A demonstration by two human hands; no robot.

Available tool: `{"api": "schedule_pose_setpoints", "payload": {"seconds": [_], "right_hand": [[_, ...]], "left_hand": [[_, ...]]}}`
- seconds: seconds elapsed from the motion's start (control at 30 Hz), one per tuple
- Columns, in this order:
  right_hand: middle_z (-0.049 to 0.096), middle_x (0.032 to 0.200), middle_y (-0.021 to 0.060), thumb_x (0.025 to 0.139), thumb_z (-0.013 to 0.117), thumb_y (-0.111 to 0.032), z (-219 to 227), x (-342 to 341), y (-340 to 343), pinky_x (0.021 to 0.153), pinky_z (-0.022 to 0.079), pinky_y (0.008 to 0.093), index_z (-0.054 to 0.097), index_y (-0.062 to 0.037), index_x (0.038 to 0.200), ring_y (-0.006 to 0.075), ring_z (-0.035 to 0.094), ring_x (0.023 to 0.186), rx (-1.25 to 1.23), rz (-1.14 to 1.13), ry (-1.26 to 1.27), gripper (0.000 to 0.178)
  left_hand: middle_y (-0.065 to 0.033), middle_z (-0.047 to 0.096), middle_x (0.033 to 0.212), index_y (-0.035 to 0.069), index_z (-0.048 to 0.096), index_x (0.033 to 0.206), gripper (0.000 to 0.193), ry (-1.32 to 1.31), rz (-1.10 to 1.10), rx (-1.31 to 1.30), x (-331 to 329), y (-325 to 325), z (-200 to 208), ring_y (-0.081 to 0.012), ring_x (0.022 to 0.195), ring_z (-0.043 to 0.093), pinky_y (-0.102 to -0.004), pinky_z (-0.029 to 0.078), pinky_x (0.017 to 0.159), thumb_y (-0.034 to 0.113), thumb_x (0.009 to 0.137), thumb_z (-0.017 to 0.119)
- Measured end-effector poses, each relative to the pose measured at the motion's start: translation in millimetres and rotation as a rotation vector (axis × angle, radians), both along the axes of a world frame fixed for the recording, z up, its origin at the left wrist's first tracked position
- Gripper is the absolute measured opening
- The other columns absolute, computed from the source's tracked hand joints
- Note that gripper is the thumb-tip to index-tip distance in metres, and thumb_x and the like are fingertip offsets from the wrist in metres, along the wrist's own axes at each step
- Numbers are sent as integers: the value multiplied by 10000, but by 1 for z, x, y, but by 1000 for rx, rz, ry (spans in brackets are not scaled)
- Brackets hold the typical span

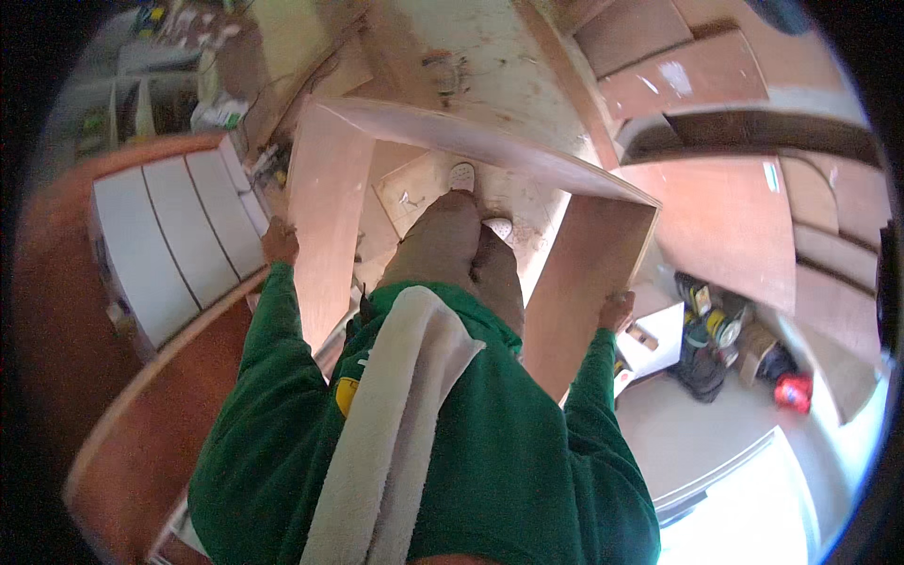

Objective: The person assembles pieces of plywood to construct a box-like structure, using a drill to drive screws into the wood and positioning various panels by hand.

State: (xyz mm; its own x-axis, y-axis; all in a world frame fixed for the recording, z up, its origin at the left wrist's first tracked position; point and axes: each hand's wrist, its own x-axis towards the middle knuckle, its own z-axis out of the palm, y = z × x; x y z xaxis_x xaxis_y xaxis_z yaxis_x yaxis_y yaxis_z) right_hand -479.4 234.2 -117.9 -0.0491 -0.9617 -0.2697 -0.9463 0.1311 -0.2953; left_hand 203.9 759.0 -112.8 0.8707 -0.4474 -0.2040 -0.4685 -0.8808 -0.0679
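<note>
A U-shaped wooden frame (325, 202) of three wide boards stands around the front of my legs, one board on each side and one across the far side. My left hand (280, 242) is closed on the outer edge of the left board. At the near outer edge of the right board (591, 268), my right hand (617, 311) is closed too. Part of the fingers of both hands is hidden or blurred. Both arms reach out wide in green sleeves, and a pale towel (386, 424) hangs down my front.
White panels (193, 226) lie on a reddish-brown wooden piece at the left. Large wooden boards (716, 217) lean at the right. Behind my right hand are a white piece (654, 339) with a slot, tools, a dark bag (702, 363) and a red item (793, 392). Debris dots the floor.
</note>
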Motion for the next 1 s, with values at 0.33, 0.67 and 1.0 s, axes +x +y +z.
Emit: {"api": "schedule_pose_setpoints", "payload": {"seconds": [0.33,0.67,1.0], "right_hand": [[664,838,255,862,744,-234,16,148,-128,673,492,563,542,-71,988,493,653,794,-40,362,-84,288],[724,870,208,936,705,-368,-3,311,-192,665,534,531,596,-92,1042,432,710,801,37,568,-208,315],[716,959,231,897,742,-440,-46,399,-212,760,545,524,597,-67,990,414,709,892,31,848,-212,412]], "left_hand": [[-211,709,1178,39,646,1257,378,58,332,245,-97,87,-11,-443,1161,641,-526,496,1016,281,966,633],[-180,646,1326,105,646,1259,364,-67,517,-28,-120,93,-22,-441,1248,579,-572,454,1055,282,943,673],[-215,724,1131,46,670,1249,464,-280,770,82,-140,110,-67,-428,1101,680,-516,516,1007,284,864,774]]}}
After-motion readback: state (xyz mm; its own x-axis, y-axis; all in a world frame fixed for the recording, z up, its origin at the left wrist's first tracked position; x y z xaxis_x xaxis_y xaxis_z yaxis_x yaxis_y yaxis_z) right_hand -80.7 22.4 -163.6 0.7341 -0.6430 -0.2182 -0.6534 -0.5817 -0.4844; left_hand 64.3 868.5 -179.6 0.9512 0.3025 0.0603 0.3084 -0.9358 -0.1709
